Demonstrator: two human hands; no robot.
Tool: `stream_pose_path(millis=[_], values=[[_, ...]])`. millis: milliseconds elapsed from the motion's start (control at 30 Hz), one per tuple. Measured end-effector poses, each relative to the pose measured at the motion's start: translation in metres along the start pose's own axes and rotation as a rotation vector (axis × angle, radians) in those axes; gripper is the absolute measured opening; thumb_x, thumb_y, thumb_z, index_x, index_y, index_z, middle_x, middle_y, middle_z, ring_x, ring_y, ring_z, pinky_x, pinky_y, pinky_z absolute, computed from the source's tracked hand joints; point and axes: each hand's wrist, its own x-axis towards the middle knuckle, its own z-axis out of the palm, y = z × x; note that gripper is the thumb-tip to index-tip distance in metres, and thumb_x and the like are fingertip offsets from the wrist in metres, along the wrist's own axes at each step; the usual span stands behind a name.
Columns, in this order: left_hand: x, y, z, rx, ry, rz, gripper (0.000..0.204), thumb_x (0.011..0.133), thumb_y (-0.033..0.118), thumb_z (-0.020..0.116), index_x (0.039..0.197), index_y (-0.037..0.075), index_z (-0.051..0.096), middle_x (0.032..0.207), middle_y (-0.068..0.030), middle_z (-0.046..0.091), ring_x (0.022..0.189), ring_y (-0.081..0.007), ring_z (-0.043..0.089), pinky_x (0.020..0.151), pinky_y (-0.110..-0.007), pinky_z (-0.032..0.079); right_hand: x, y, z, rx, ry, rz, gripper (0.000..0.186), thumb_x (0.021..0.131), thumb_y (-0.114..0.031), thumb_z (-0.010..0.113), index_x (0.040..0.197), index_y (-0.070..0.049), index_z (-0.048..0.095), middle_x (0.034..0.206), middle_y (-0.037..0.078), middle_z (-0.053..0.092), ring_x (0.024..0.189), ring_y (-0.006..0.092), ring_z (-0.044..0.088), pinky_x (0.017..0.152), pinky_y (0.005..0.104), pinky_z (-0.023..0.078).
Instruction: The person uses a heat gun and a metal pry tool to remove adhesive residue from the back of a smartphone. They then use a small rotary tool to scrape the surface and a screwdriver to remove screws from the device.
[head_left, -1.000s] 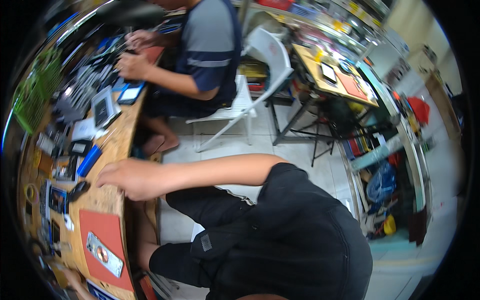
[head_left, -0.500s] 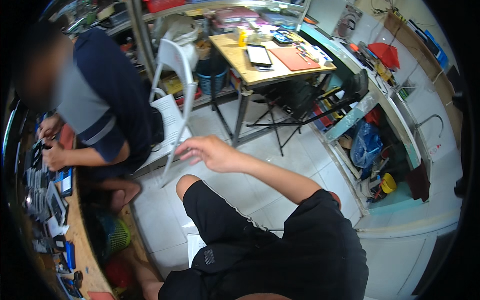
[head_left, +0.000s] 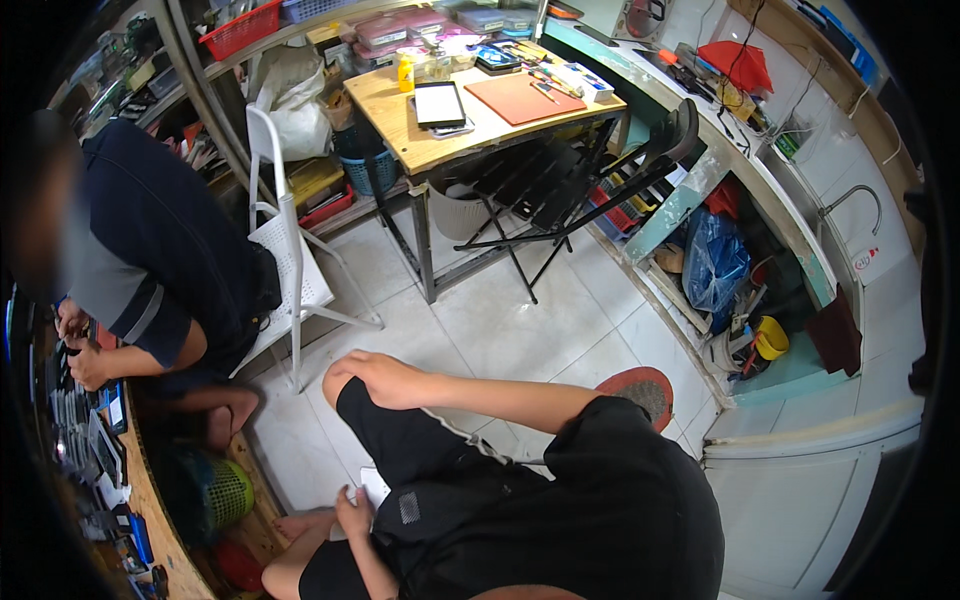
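Observation:
My right hand (head_left: 388, 380) rests over my bare right knee, its fingers lying along the top of the leg and nothing in them. Lower down, my left hand (head_left: 352, 516) is between my thighs, close to the white seat (head_left: 374, 487) showing under me. Its fingers are a little bent and apart, and I see nothing held in it. Black shorts (head_left: 425, 500) cover my thighs.
At left a person (head_left: 165, 240) on a white chair (head_left: 290, 255) handles something small at a cluttered workbench (head_left: 165, 520). Ahead stand a wooden table (head_left: 385, 110) with an orange mat (head_left: 520, 100) and a black folding chair (head_left: 540, 190). A round red-rimmed stool (head_left: 640, 392) is at my right.
My right hand has come down from the air onto my knee. My left hand has come into view between my thighs. The view has shifted, so the surroundings sit farther left.

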Motion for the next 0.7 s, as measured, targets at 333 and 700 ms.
stream_pose_path(millis=[333, 700], values=[[0.017, 0.007, 0.044, -0.247, -0.131, -0.143, 0.063, 0.112, 0.051, 0.047, 0.124, -0.004, 0.075, 0.118, -0.033, 0.074, 0.115, -0.0487, 0.07, 0.1, -0.054, 0.051, 0.069, 0.07, -0.286, -0.683, 0.559, 0.187, 0.02, 0.103, -0.019, 0.062, 0.102, -0.007, 0.078, 0.087, 0.013, 0.08, 0.073, 0.0235, 0.079, 0.072, 0.0388, 0.062], [0.057, 0.107, 0.057, 0.001, -0.06, -0.278, 0.08, 0.111, 0.063, 0.036, 0.112, -0.003, 0.08, 0.103, -0.033, 0.075, 0.106, -0.0562, 0.068, 0.095, -0.061, 0.05, 0.068, 0.224, -0.652, -1.184, 0.806, 0.843, 0.062, 0.099, -0.057, 0.069, 0.142, -0.012, 0.069, 0.129, 0.019, 0.076, 0.123, 0.0395, 0.071, 0.108, 0.0512, 0.054]])
